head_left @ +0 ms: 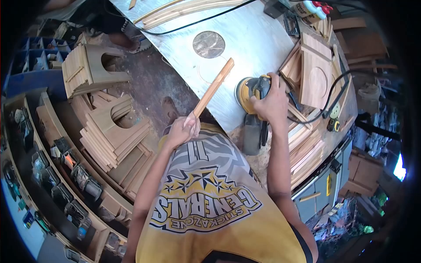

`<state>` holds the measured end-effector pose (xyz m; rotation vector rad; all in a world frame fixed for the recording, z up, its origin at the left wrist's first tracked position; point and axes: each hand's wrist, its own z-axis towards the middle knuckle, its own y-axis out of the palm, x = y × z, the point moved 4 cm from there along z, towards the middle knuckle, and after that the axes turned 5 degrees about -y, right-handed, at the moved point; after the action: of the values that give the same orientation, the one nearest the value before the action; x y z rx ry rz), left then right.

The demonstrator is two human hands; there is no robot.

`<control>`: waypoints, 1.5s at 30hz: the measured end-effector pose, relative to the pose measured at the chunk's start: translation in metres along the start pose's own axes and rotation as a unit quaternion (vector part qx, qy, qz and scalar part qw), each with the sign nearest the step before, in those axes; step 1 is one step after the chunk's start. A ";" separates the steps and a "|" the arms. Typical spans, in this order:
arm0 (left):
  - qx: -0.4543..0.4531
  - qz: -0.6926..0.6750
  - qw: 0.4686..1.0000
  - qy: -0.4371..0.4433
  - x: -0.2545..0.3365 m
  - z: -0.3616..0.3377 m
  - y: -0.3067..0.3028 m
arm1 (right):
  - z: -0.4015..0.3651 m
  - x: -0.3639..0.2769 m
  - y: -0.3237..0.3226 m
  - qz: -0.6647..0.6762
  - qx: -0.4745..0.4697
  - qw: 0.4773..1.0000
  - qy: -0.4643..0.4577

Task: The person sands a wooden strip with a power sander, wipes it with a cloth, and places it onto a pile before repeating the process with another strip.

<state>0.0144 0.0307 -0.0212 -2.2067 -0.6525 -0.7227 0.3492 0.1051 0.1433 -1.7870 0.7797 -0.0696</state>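
Observation:
My left hand (183, 130) is closed around the lower end of a narrow wooden strip (214, 87), which slants up and to the right. The strip's far end overlaps the edge of the metal tabletop (175, 48). My right hand (272, 103) grips a yellow and black orbital sander (249, 93) from its right side, thumb across the body. The sander rests at the tabletop's near right part, its dark dust canister (252, 136) pointing back toward me. A round dark disc (209, 44) shows in the metal surface beyond the strip.
Curved wooden strips (184, 13) lie along the table's far side beside a black cable (193, 30). Stacked wooden panels with cut-outs (115, 129) stand on the floor at left. More cut panels (315, 74) and a tape measure (333, 124) sit right. Shelves with bins (57, 175) line the left.

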 end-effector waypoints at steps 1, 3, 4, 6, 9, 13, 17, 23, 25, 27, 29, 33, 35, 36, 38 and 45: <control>-0.017 -0.046 0.999 -0.019 0.003 0.003 -0.005 | 0.003 -0.001 -0.005 -0.008 -0.003 0.999 -0.043; -0.001 -0.074 0.997 0.018 0.010 0.072 -0.038 | 0.044 -0.013 0.001 -0.001 0.058 0.993 -0.105; -0.039 -0.116 0.992 -0.015 0.015 0.076 -0.045 | 0.047 -0.015 -0.002 -0.002 0.081 0.986 -0.143; -0.095 -0.169 0.978 -0.076 0.033 0.080 -0.060 | 0.048 -0.026 -0.016 -0.008 0.101 0.978 -0.181; -0.021 0.035 0.994 -0.098 0.059 0.070 -0.076 | 0.043 -0.048 -0.035 -0.014 0.095 0.975 -0.201; -0.019 0.042 0.995 -0.084 0.050 0.083 -0.081 | 0.060 -0.078 -0.030 -0.086 0.093 0.967 -0.221; -0.034 0.029 0.996 -0.075 0.047 0.087 -0.083 | 0.077 -0.111 -0.007 -0.137 0.049 0.958 -0.247; -0.025 0.094 0.992 -0.082 0.049 0.082 -0.078 | 0.073 -0.133 0.014 -0.165 0.012 0.945 -0.282; -0.020 0.104 0.991 -0.083 0.055 0.077 -0.081 | 0.057 -0.143 0.022 -0.173 -0.013 0.937 -0.304; -0.012 0.109 0.990 -0.087 0.057 0.074 -0.080 | 0.047 -0.140 0.028 -0.175 0.002 0.927 -0.332; 0.000 0.119 0.990 -0.073 0.054 0.073 -0.079 | 0.059 -0.137 0.028 -0.162 0.010 0.933 -0.322; 0.015 0.120 0.989 -0.081 0.049 0.069 -0.073 | 0.087 -0.127 0.011 -0.178 0.073 0.926 -0.324; 0.011 0.108 0.990 -0.087 0.045 0.068 -0.070 | 0.100 -0.115 0.009 -0.180 0.087 0.925 -0.324; 0.014 0.104 0.990 -0.090 0.049 0.067 -0.072 | 0.103 -0.115 0.008 -0.177 0.105 0.924 -0.323; -0.014 0.104 0.989 -0.107 0.055 0.064 -0.074 | 0.101 -0.117 0.010 -0.185 0.100 0.923 -0.324; -0.020 0.127 0.985 -0.111 0.056 0.063 -0.066 | 0.077 -0.135 0.024 -0.178 0.075 0.919 -0.343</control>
<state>0.0315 0.1322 0.0100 -2.3738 -0.4531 -0.3664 0.2647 0.2380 0.1384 -1.6252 -0.0568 0.2434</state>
